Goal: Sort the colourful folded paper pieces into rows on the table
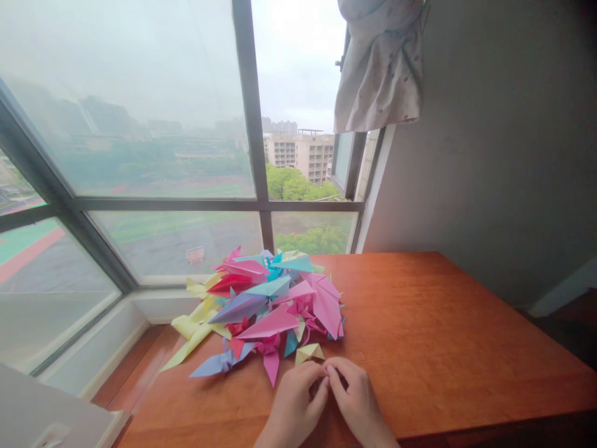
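My left hand (301,393) and my right hand (355,392) meet at the front of the table, with thumbs and fingertips pinched together. Between them is a small piece of folded pale yellow paper (309,353), whose pointed upper part rises past my fingers. The rest of it is hidden behind my hands. Just beyond lies a large heap of folded paper pieces in several colours. It includes a pink paper plane (273,322), a purple paper plane (239,307), a blue paper crane (224,362) and a magenta paper crane (269,354).
The brown wooden table (420,330) reaches right towards a grey wall (489,155). Behind the heap stands a large window with dark frames (172,204), one pane open. A tied curtain (380,68) hangs at the upper right. The table's left edge borders a lower wooden floor (135,361).
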A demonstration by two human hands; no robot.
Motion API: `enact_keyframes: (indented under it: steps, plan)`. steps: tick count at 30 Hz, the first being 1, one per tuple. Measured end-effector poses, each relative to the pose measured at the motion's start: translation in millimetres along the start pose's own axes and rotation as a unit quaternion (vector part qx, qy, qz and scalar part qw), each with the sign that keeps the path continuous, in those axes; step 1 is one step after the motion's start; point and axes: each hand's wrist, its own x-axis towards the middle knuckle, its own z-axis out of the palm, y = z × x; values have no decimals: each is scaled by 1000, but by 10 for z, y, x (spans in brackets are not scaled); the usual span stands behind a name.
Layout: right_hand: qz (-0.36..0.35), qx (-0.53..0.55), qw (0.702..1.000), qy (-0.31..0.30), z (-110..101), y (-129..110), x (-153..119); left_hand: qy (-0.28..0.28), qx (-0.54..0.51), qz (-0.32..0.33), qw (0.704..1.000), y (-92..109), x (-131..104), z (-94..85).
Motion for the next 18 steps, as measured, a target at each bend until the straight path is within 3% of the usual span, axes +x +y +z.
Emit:
enact_keyframes:
  steps: [18]
  plan:
    - [26, -7, 999, -33, -10, -3, -1, -13, -4, -14, 1000, 12, 7, -10]
